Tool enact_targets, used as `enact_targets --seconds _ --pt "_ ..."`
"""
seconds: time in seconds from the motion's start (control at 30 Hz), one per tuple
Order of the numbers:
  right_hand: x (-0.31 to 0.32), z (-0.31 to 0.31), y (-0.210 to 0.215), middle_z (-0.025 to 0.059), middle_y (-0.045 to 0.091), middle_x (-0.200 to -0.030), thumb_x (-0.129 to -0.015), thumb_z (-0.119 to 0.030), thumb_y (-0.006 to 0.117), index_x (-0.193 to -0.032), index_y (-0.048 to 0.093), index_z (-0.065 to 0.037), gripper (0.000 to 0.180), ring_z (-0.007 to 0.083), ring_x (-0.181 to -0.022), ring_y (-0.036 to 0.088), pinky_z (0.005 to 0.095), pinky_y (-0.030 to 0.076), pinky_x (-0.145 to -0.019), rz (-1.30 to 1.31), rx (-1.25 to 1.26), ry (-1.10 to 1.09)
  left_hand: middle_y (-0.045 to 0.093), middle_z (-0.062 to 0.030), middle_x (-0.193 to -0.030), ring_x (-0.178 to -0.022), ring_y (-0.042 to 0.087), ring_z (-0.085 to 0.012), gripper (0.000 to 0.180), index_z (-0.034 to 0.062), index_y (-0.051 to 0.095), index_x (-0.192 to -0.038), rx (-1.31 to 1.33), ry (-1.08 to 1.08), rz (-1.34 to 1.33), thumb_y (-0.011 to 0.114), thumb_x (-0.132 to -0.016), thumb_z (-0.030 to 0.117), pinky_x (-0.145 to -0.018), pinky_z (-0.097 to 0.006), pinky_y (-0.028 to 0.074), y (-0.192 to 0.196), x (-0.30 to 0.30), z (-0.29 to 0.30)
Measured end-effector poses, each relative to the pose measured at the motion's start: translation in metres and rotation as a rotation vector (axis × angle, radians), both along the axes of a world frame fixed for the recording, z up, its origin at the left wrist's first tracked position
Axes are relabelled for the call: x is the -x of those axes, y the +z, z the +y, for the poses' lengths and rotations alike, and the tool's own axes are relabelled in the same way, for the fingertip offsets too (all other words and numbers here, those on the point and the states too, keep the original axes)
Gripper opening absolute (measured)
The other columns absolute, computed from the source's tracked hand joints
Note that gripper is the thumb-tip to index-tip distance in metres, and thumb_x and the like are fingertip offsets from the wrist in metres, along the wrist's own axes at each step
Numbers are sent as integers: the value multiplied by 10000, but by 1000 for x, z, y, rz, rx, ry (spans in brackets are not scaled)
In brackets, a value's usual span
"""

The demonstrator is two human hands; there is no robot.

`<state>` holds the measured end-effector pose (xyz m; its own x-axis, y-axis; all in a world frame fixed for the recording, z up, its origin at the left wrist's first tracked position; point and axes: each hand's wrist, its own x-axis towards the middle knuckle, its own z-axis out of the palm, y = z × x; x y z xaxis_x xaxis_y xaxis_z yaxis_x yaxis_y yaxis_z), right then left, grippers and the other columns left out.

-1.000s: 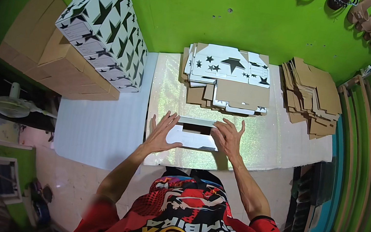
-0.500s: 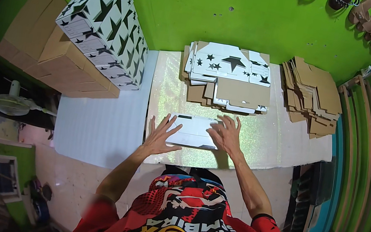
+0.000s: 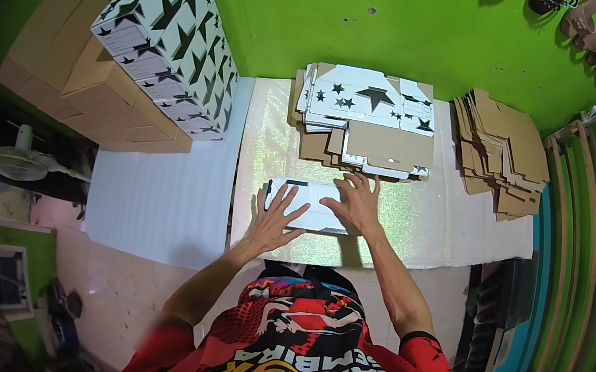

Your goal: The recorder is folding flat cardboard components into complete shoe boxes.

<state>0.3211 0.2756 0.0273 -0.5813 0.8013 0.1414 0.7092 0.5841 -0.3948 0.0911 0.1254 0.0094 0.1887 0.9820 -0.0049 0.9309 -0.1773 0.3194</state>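
A small white cardboard box (image 3: 312,195) with dark markings lies on the shiny cloth-covered table (image 3: 269,121) in front of me. On its left end rests my left hand (image 3: 277,218), open, with the fingers spread over the top. My right hand (image 3: 356,203) is open too, its fingers apart over the box's right end and the thumb stretched across the top. Just beyond the box lies a stack of flat white and brown cardboard blanks (image 3: 369,123), the white ones printed with black stars.
Folded star-printed boxes (image 3: 180,38) stand piled on brown boxes (image 3: 113,102) at the left. More flat brown cardboard (image 3: 499,154) lies at the right, near a wall rack (image 3: 562,272). A fan (image 3: 20,157) is at the far left, and sandals (image 3: 595,39) hang on the green wall.
My left hand has moved right, from beside the box's left end onto its top. My right hand has shifted slightly left and farther over the box.
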Motion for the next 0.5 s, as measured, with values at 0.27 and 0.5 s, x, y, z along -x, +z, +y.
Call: enact_targets --seconds 0.27,0.5 --pt "14 0 -5 79 661 -1380 -818 -562 784 -1148 780 -187 500 317 -1411 490 673 164 -1234 2 -33 34 144 -145 -1769 -1638 62 -366 722 315 486 -1592 -75 -15 28 687 -941 552 -1188 -798 3 -5 -11 3" --pt "20 -3 -1 74 645 -1363 -795 -497 825 -1122 779 -185 454 316 -1416 478 656 189 -1236 -17 -92 20 103 -151 -1776 -1642 17 -366 740 275 541 -1558 -5 39 0 736 -895 541 -1183 -797 -44 -10 -24 4"
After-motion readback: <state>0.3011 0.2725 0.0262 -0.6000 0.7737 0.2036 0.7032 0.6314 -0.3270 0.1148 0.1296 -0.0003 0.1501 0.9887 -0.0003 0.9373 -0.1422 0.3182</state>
